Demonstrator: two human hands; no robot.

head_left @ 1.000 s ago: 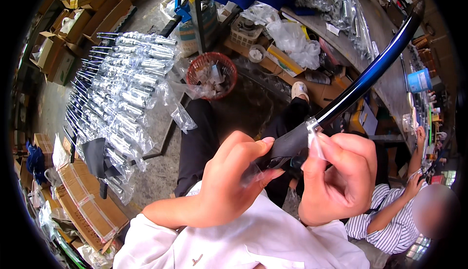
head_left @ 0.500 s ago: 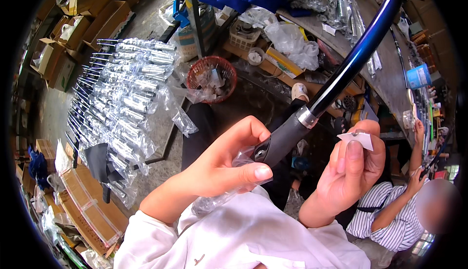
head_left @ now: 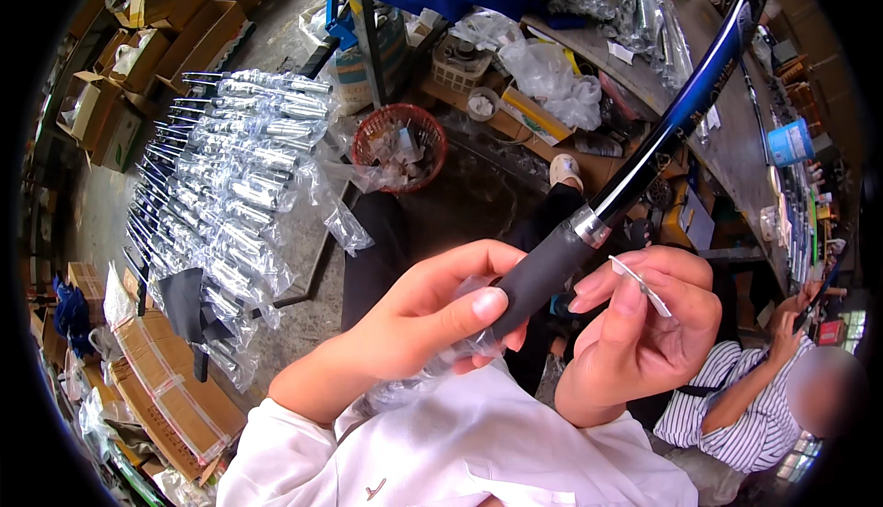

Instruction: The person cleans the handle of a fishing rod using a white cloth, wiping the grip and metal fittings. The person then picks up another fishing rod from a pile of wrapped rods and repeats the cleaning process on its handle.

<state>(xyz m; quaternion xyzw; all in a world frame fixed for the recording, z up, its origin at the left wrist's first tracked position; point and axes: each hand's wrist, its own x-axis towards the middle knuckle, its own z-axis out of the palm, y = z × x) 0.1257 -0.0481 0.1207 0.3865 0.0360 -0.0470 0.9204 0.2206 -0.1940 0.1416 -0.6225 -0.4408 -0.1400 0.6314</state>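
Observation:
My left hand (head_left: pixel 428 319) is closed round the black foam grip (head_left: pixel 552 273) of a fishing rod (head_left: pixel 664 139). The rod slants up and right from my lap, with a silver collar (head_left: pixel 589 226) above the grip and a glossy blue-black shaft. Clear plastic wrap (head_left: pixel 400 395) bunches under my left palm around the rod's lower end, which is hidden. Just right of the collar, my right hand (head_left: pixel 658 337) pinches a small white paper piece (head_left: pixel 655 299), seen nearly edge-on, between thumb and fingers. It is apart from the rod.
Many plastic-wrapped rods (head_left: pixel 239 167) lie stacked at the left. A red basket (head_left: pixel 359 144) of scraps stands ahead. A long workbench (head_left: pixel 740 176) runs along the right, where a person in a striped shirt (head_left: pixel 717 392) works. Cardboard boxes (head_left: pixel 179 383) lie at lower left.
The rod has turned about its length: the dark fitting on its grip is out of sight and shaft markings show. My right hand has tilted the paper from face-on to edge-on.

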